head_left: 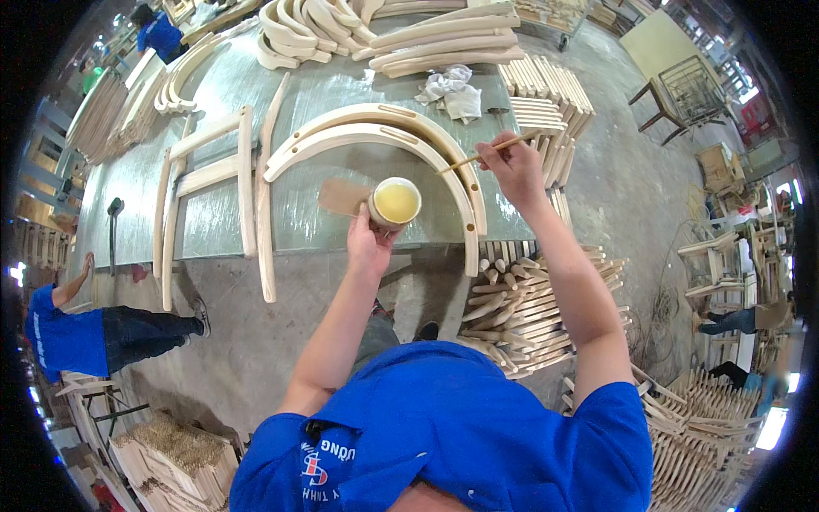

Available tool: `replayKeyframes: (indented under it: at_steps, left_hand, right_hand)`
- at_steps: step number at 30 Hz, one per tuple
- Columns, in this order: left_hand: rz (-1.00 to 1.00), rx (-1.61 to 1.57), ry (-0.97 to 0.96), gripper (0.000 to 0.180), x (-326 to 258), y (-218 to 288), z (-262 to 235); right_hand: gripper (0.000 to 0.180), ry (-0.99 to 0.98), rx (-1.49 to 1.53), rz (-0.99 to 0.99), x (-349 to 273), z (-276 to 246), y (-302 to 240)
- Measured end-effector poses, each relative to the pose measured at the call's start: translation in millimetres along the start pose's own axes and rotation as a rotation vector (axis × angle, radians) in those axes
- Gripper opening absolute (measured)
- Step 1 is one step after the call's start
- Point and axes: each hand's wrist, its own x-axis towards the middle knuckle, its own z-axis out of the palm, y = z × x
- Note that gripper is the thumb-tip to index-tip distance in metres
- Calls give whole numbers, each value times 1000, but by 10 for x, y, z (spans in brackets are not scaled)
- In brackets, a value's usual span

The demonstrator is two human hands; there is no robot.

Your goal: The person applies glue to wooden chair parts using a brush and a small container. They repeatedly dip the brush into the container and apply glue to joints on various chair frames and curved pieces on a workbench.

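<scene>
My left hand [372,243] is wrapped round a small cup [397,201] of yellowish liquid, held over the table's near edge. A thin wooden stick [483,154] is pinched in my right hand [514,169]; its tip points left and down, over or against the curved wooden pieces. I cannot tell whether it touches them. Two arched pieces lie nested on the table, an inner one [341,142] and an outer one [363,113], with slots and small holes in them. A flat brown piece [343,196] lies left of the cup.
On the green-grey table [213,218], a wooden chair frame [209,175] juts over the near edge. Curved parts [311,30] and a crumpled white cloth [452,92] lie at the back. Stacked wooden sticks [529,311] stand right of me. Another person [77,337] in blue is at the left.
</scene>
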Motion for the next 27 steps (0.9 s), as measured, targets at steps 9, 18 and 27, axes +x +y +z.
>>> replayKeyframes:
  at_steps: [9,18,27]
  left_hand:
    - [-85,158,-115,36,306,548,163]
    - [-178,73,-213,36,959,1133,10]
    - [-245,11,-249,36,1395,1080,367]
  right_hand:
    - [28,32,139,173,93,707,-349]
    - [9,308,953,445,250,1221,-316]
    - [18,568,963,712,465,1519,72]
